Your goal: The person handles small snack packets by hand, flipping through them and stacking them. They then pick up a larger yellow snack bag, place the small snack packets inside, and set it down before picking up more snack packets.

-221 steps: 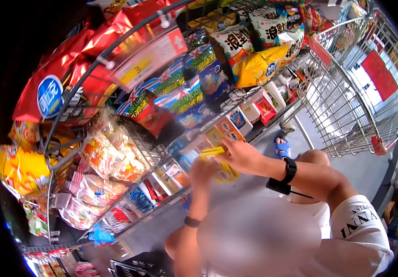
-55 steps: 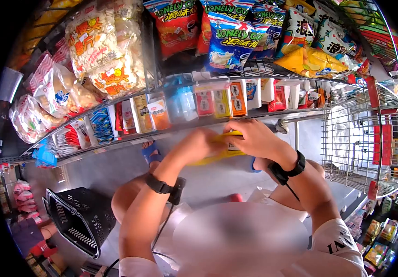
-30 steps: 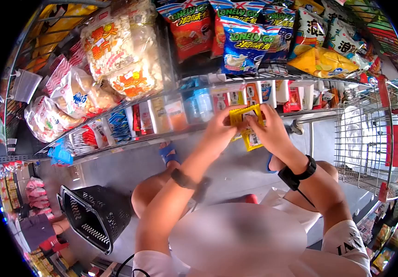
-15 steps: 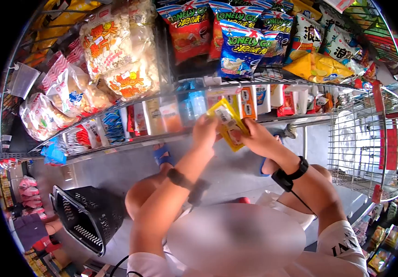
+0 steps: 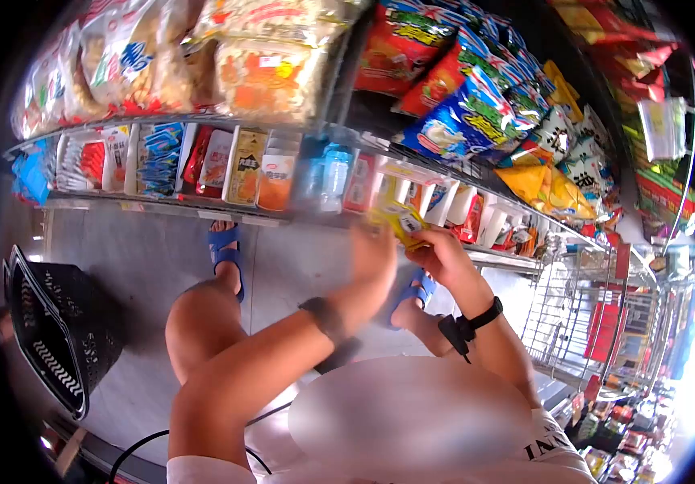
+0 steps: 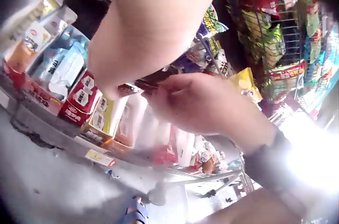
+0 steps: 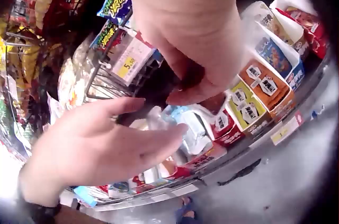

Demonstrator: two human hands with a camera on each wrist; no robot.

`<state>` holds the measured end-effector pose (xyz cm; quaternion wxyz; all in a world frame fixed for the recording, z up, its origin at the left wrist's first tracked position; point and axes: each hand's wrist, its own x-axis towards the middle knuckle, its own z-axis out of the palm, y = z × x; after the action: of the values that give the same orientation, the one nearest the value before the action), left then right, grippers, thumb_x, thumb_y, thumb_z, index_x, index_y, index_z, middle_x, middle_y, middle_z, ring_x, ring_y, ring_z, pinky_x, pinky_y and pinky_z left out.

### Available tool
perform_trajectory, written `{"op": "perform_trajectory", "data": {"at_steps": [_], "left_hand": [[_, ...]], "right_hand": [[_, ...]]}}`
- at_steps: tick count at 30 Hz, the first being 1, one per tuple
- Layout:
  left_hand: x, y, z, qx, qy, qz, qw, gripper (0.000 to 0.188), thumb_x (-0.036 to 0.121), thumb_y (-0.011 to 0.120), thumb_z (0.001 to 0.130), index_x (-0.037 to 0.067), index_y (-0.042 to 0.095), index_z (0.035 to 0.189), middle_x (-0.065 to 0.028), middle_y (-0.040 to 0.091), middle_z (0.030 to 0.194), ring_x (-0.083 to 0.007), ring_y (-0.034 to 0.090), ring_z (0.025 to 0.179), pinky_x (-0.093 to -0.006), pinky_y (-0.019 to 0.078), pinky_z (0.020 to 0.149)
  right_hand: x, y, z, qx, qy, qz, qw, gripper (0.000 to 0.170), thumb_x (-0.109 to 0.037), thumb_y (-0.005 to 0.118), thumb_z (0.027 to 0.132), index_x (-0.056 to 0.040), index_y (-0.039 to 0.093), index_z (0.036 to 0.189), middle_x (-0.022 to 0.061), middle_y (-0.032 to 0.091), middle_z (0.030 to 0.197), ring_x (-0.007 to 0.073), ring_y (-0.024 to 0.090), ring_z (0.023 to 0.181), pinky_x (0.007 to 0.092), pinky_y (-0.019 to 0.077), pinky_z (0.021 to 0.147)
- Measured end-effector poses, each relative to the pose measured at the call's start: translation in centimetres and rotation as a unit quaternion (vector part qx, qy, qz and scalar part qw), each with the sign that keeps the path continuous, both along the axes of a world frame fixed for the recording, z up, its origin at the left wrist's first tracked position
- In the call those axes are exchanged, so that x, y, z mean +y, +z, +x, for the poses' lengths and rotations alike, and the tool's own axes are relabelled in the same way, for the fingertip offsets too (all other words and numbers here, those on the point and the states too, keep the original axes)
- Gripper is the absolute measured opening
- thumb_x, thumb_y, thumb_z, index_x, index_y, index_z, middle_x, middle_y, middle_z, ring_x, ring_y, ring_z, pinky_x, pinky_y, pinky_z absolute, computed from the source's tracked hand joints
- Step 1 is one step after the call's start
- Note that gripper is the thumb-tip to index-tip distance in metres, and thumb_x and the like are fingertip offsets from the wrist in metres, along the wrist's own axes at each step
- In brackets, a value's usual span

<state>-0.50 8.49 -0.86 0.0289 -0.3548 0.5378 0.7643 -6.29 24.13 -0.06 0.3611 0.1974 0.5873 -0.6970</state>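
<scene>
A small yellow snack packet (image 5: pixel 404 223) with a white label is in front of the lower shelf. My right hand (image 5: pixel 442 252) pinches its near end between thumb and fingers. Motion blurs my left hand (image 5: pixel 373 262) in the head view, just left of the packet. The right wrist view has my left hand (image 7: pixel 100 144) with thumb and fingers spread apart and nothing between them. There, my right hand (image 7: pixel 196 44) has its fingers bent inward and hides most of the packet. From the left wrist, my right hand (image 6: pixel 193 102) is beyond my left hand (image 6: pixel 153 28).
Small open boxes of snack packets (image 5: pixel 275 179) line the lower shelf, with a blue box (image 5: pixel 335 173) among them. Chip bags (image 5: pixel 476 121) fill the rack above. A black basket (image 5: pixel 61 323) stands on the floor at left, a wire cart (image 5: pixel 581 315) at right.
Half a second ago both hands held the yellow packet, tilted, before the shelf. Now my left fingers have come off it, and the right hand keeps it. The head view has turned, swinging the shelf.
</scene>
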Motion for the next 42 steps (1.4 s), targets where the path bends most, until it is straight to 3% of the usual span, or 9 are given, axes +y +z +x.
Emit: {"op": "perform_trajectory", "data": {"at_steps": [6,10,12,20,26,33,35,38,42], "left_hand": [[5.5,-1.1,1.7,-0.032,-0.054,-0.089,0.994,0.045,0.024,0.058,0.092,0.002,0.046,0.130,-0.0194,0.065,0.105,-0.0300,0.069,0.080,-0.0439,0.0541,0.070],[3.8,2.9,-0.1,-0.053,-0.066,-0.077,0.993,0.044,0.026,0.059,0.094,-0.001,0.048,0.127,-0.0178,0.064,0.103,-0.0244,0.066,0.091,-0.0345,0.0519,0.083],[2.5,4.1,-1.6,0.139,0.088,0.153,0.974,0.047,0.030,0.059,0.096,-0.006,0.048,0.125,-0.0178,0.062,0.111,-0.0225,0.062,0.103,-0.0348,0.0482,0.092],[-3.4,7.9,-0.2,0.112,0.090,0.124,0.982,0.053,0.038,0.059,0.098,-0.008,0.047,0.122,-0.0181,0.061,0.113,-0.0227,0.058,0.108,-0.0338,0.0450,0.096],[-0.6,5.9,0.8,0.149,0.088,0.113,0.978,0.040,0.004,0.054,0.093,-0.007,0.039,0.129,-0.0142,0.054,0.110,-0.0198,0.055,0.102,-0.0333,0.0452,0.093],[2.7,5.6,5.4,0.043,-0.053,0.014,0.998,0.029,0.005,0.059,0.087,-0.001,0.047,0.113,-0.0142,0.059,0.101,-0.0228,0.062,0.092,-0.0356,0.0489,0.085],[3.0,5.6,5.9,0.047,-0.027,0.010,0.998,0.028,0.007,0.062,0.086,0.000,0.049,0.110,-0.0144,0.062,0.095,-0.0276,0.065,0.088,-0.0376,0.0504,0.082],[2.4,6.0,6.3,0.038,-0.060,0.005,0.997,0.032,0.011,0.058,0.088,-0.006,0.049,0.114,-0.0268,0.063,0.103,-0.0423,0.063,0.097,-0.0453,0.0496,0.086],[1.8,6.7,6.1,0.042,-0.069,0.014,0.997,0.030,0.010,0.056,0.087,-0.005,0.049,0.112,-0.0267,0.063,0.102,-0.0421,0.063,0.098,-0.0451,0.0496,0.085]], "right_hand": [[-1.8,-2.8,-3.3,0.116,0.028,0.087,0.989,0.030,-0.011,0.062,0.092,0.0054,0.059,0.117,0.0151,0.063,0.110,0.0236,0.065,0.098,0.0326,0.0555,0.089],[-2.4,-5.6,-5.9,0.292,0.193,0.144,0.926,0.030,-0.009,0.060,0.094,0.0053,0.056,0.121,0.0145,0.061,0.113,0.0234,0.063,0.103,0.0338,0.0559,0.091],[-3.1,-6.4,-6.4,0.298,0.216,0.171,0.914,0.031,-0.009,0.060,0.094,0.0041,0.056,0.121,0.0144,0.061,0.114,0.0235,0.063,0.104,0.0341,0.0561,0.090],[-3.9,-10.4,-6.0,0.182,0.032,0.182,0.966,0.032,-0.011,0.063,0.093,-0.0006,0.055,0.123,0.0136,0.061,0.116,0.0241,0.061,0.105,0.0356,0.0568,0.087],[-3.7,-12.9,-4.8,0.131,-0.093,0.145,0.976,0.034,-0.012,0.064,0.092,-0.0042,0.055,0.124,0.0131,0.061,0.117,0.0245,0.060,0.105,0.0367,0.0574,0.085],[-1.8,-15.5,-3.3,0.081,-0.150,0.061,0.983,0.036,-0.013,0.066,0.091,-0.0078,0.055,0.125,0.0125,0.061,0.119,0.0249,0.059,0.106,0.0378,0.0579,0.082],[-1.1,-16.0,-2.5,0.289,0.059,0.173,0.940,0.044,-0.017,0.064,0.092,-0.0102,0.050,0.132,0.0138,0.059,0.120,0.0258,0.060,0.102,0.0369,0.0575,0.077],[-10.0,-7.0,-1.5,0.142,-0.048,0.357,0.922,0.047,-0.017,0.063,0.090,-0.0103,0.052,0.135,0.0138,0.061,0.118,0.0204,0.061,0.098,0.0341,0.0567,0.075],[-5.2,-15.1,-4.4,0.180,0.090,0.392,0.898,0.050,-0.014,0.063,0.087,-0.0077,0.053,0.136,0.0157,0.062,0.121,0.0224,0.062,0.104,0.0357,0.0552,0.082]]}}
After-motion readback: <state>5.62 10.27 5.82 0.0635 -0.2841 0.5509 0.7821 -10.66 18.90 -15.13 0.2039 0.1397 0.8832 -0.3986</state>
